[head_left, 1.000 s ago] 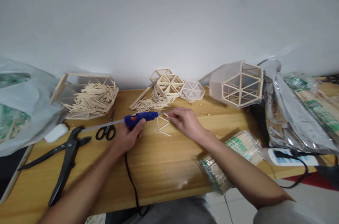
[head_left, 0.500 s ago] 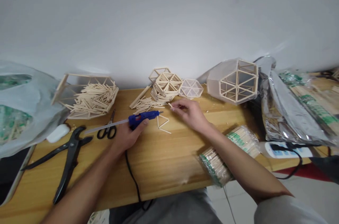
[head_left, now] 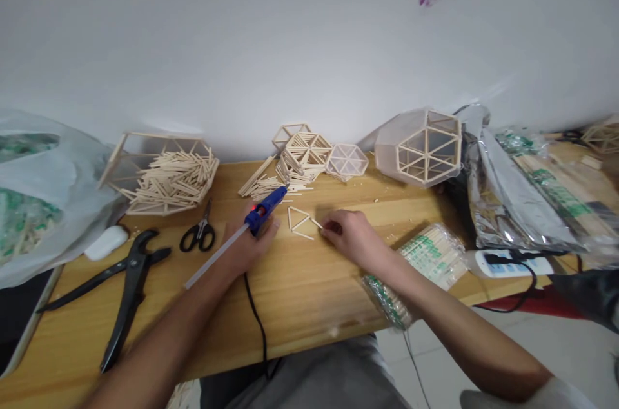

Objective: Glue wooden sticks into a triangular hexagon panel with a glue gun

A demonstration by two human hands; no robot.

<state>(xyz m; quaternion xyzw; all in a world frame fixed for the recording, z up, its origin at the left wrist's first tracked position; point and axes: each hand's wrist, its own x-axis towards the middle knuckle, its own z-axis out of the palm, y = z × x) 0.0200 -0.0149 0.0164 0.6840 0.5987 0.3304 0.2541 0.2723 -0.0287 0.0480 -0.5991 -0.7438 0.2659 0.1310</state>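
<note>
My left hand point(head_left: 250, 242) is wrapped round a blue hot glue gun point(head_left: 265, 208), whose nozzle points up and away toward a heap of short wooden sticks. A translucent glue stick point(head_left: 213, 262) juts from its back end. Between my hands, several short sticks point(head_left: 300, 223) lie on the table in an angular zigzag. My right hand point(head_left: 351, 236) pinches one short wooden stick point(head_left: 316, 223) at the right of that figure, its far end close to the figure's right corner. Whether the ends touch I cannot tell.
Behind lie loose sticks point(head_left: 265, 187) and hexagonal stick frames point(head_left: 309, 149). A larger covered frame point(head_left: 418, 148) stands right, a stick-filled one point(head_left: 169, 177) left. Scissors point(head_left: 197, 235), black pliers point(head_left: 133, 273), a wrapped stick bundle point(head_left: 430, 257) and a power strip point(head_left: 512, 265) surround the work.
My right hand has brought its stick down and toward me, beside the zigzag figure. The glue gun has swung away from the figure, its nozzle now tipped upward.
</note>
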